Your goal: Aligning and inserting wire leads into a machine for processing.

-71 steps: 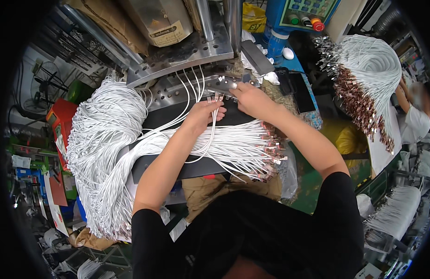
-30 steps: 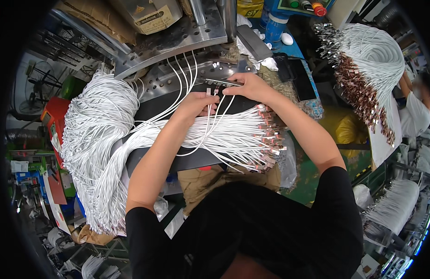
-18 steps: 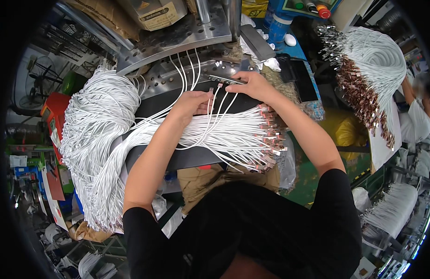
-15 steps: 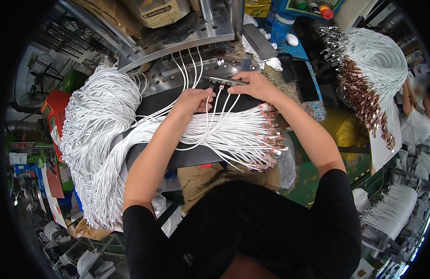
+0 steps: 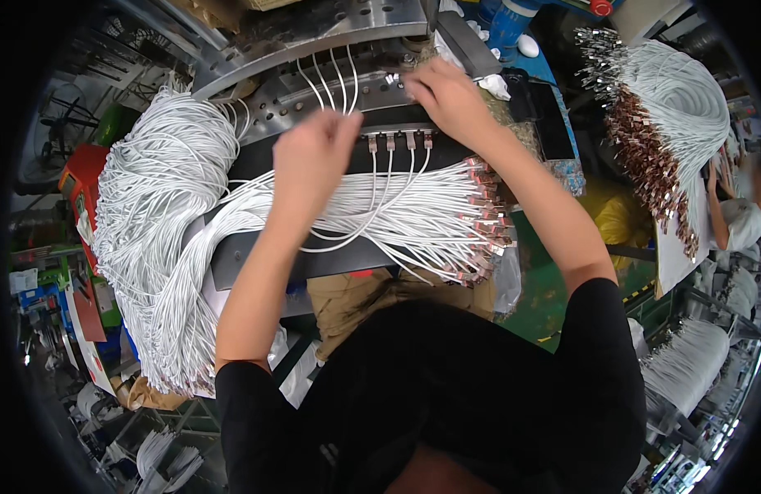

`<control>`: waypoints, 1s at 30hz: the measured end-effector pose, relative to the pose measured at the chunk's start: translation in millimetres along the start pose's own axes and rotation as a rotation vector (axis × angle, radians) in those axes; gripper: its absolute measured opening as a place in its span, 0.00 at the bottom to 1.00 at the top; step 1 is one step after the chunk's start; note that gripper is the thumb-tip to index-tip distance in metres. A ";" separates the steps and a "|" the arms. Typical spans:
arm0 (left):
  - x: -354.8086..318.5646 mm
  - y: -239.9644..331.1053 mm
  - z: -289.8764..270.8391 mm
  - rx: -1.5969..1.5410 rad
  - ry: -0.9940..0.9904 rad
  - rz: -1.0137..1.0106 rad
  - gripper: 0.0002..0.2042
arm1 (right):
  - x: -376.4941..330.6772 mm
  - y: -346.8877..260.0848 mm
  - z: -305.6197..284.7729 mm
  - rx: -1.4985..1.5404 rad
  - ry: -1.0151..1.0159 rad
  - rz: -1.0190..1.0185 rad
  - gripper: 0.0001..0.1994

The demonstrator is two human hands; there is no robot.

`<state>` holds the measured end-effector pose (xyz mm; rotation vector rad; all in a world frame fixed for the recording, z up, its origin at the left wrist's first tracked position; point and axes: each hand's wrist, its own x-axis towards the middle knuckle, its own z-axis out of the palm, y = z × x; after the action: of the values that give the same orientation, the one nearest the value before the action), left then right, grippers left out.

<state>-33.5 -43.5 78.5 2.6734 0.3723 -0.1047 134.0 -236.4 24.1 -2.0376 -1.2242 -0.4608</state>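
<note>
Several white cables (image 5: 411, 167) have their metal-and-brown connector ends (image 5: 390, 142) side by side in a dark slotted bar at the machine's front edge. My left hand (image 5: 310, 156), smeared by motion, is just left of that bar, in front of more white cables (image 5: 341, 78) hanging from the machine; whether it grips them is hidden. Over the metal machine bed (image 5: 290, 107), my right hand (image 5: 453, 97) reaches left with bent fingers and its thumb apart, nothing visible in it. Below both hands lies a thick bundle of white cables (image 5: 380, 218), connector ends to the right.
A large heap of coiled white cables (image 5: 162, 165) rises at the left. The perforated metal upper plate (image 5: 331, 29) overhangs the bed. A dark flat device (image 5: 553, 123) lies at right, near a blue container (image 5: 508, 25). Another cable bundle (image 5: 677, 99) and a co-worker (image 5: 739, 218) are farther right.
Both hands have left the connector row. My left hand moved left and up toward the hanging cables; my right hand moved up over the machine bed. The connectors now sit uncovered in the bar.
</note>
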 end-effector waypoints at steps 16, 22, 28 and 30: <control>-5.6 -44.8 -50.8 -1.196 -0.277 0.046 0.21 | 146.0 81.3 110.2 -0.034 -0.008 0.181 0.14; -82.1 -183.6 -176.5 -0.474 0.985 0.005 0.25 | 128.6 58.1 96.4 0.080 0.043 0.151 0.14; -105.6 -164.6 -127.0 0.177 0.644 -0.469 0.25 | 53.0 5.7 52.9 0.149 -0.084 0.129 0.17; -94.8 -105.6 -47.0 -0.293 0.507 0.018 0.10 | 28.9 -4.7 30.8 -0.328 -0.079 -0.075 0.19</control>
<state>-153.1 45.5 89.9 2.3808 0.4746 0.5965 142.4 -194.8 22.4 -2.3071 -1.3479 -0.6588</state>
